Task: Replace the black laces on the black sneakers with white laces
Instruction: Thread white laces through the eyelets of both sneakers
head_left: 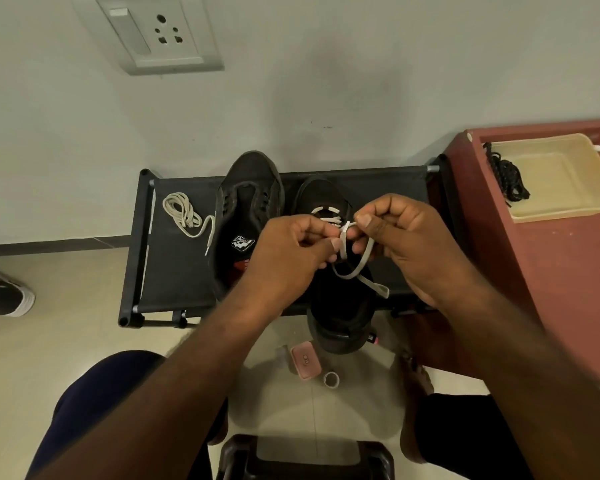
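Tying off the first white lace. We see the laced sneaker (340, 323) lying lengthwise on the low black table (174, 271), its heel overhanging the near edge and white crossings visible near its toe. Both hands meet directly above it. The left hand (291, 251) has its fingers curled inward, and thumb and forefinger pinch the white lace (357, 265) at the crossing point. The right hand (406, 244) is likewise closed around the lace, pinching just beside the left fingertips, while a loop and one free end hang below its palm. Neither hand is spread, and each holds only the lace. We judge that threading of this shoe is complete and that the bow or knot is being formed; whether it is already tight we cannot tell, since the fingers cover it. The next move calls for drawing the loops apart evenly while keeping the crossing pinched, so that the flat lace does not twist or slip. The second sneaker (246, 202) lies beside the first with its eyelets bare, and a spare white lace (182, 211) is coiled on the table near it, so roughly half the task appears to remain. The removed black laces (508, 180) lie in a beige tray (561, 211), well apart to the right.
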A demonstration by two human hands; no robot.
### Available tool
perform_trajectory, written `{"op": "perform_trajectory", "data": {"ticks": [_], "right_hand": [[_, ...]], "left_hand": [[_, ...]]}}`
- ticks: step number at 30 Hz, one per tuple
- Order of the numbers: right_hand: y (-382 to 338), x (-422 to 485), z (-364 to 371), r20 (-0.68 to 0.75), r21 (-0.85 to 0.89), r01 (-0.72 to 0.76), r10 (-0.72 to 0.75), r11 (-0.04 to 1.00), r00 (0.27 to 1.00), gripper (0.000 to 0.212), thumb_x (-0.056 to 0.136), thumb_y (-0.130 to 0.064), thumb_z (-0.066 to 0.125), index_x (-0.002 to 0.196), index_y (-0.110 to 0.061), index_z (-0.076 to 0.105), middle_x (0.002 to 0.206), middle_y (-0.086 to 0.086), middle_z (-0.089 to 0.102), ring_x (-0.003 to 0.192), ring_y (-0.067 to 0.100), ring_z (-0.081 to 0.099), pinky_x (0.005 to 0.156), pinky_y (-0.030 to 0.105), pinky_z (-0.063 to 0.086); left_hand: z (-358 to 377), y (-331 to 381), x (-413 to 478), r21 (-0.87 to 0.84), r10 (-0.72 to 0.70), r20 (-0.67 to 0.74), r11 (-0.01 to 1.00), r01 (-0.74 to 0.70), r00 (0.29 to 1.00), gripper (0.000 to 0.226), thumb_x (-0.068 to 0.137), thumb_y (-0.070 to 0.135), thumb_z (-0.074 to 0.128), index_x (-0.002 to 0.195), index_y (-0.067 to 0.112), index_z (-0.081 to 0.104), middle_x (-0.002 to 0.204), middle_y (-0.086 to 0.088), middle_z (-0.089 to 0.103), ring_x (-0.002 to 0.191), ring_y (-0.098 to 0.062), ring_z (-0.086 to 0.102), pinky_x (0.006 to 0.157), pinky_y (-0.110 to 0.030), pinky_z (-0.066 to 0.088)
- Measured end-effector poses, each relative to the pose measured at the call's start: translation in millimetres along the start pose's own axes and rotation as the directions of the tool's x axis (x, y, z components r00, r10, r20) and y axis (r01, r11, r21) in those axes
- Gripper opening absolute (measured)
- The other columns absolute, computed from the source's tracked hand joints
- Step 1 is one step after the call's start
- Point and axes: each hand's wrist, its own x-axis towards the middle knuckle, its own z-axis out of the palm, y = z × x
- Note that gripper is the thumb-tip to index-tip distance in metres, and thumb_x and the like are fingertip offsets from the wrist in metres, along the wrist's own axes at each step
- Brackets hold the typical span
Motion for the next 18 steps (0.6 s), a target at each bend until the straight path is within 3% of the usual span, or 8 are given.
{"op": "perform_trajectory", "data": {"ticks": [3,5,9,12,15,18], "right_hand": [[1,2,-2,-0.006,0.039,-0.003,0.004,0.999,1.000,0.006,0.095,-0.007,0.061,0.093,-0.008,0.067,0.083,0.009,0.075,0.071,0.022,0.069,0.072,0.035,0.057],[1,3,-2,0.024,0.043,0.001,-0.002,0.999,1.000,0.006,0.095,-0.007,0.061,0.093,-0.007,0.067,0.083,0.011,0.074,0.072,0.023,0.069,0.072,0.035,0.057],[0,1,2,0.072,-0.011,0.028,-0.027,1.000,0.997,0.007,0.091,-0.003,0.065,0.096,-0.004,0.070,0.086,0.016,0.074,0.073,0.021,0.070,0.069,0.025,0.056],[1,2,1,0.053,-0.057,0.035,-0.032,0.998,0.998,0.010,0.088,-0.003,0.070,0.093,-0.010,0.073,0.084,0.011,0.075,0.071,0.019,0.069,0.071,0.024,0.057],[5,5,-4,-0.020,-0.152,0.021,-0.024,0.988,1.000,0.012,0.087,-0.004,0.073,0.090,-0.016,0.074,0.076,0.006,0.074,0.067,0.015,0.067,0.072,0.026,0.056],[9,7,-9,-0.204,-0.350,-0.003,-0.074,0.937,0.976,0.016,0.089,-0.009,0.071,0.091,-0.025,0.071,0.092,-0.007,0.073,0.083,0.004,0.067,0.076,0.024,0.052]], "left_hand": [[0,3,3,-0.117,-0.021,0.023,0.993,0.023,1.000,0.009,0.088,0.013,0.071,0.097,0.016,0.071,0.090,-0.006,0.075,0.085,-0.017,0.072,0.076,-0.024,0.059],[3,4,2,-0.108,0.003,0.031,0.994,0.000,1.000,0.010,0.088,0.015,0.071,0.098,0.014,0.072,0.090,-0.007,0.075,0.088,-0.020,0.072,0.078,-0.028,0.059],[4,0,3,-0.135,-0.056,-0.026,0.989,0.052,0.998,0.006,0.088,0.011,0.070,0.094,0.011,0.070,0.087,-0.011,0.075,0.084,-0.023,0.073,0.072,-0.024,0.059],[1,-1,4,-0.305,-0.130,-0.033,0.945,0.114,0.991,0.009,0.091,0.008,0.066,0.099,0.005,0.067,0.085,-0.009,0.074,0.080,-0.021,0.073,0.075,-0.028,0.060],[-4,2,6,-0.509,-0.178,-0.059,0.852,0.124,0.982,0.011,0.094,0.008,0.062,0.104,0.005,0.063,0.083,-0.007,0.073,0.079,-0.019,0.072,0.073,-0.031,0.060],[-6,4,6,-0.464,-0.153,-0.067,0.880,0.105,0.986,0.011,0.096,0.011,0.059,0.106,0.009,0.059,0.090,-0.006,0.076,0.088,-0.020,0.073,0.081,-0.033,0.060]]}}
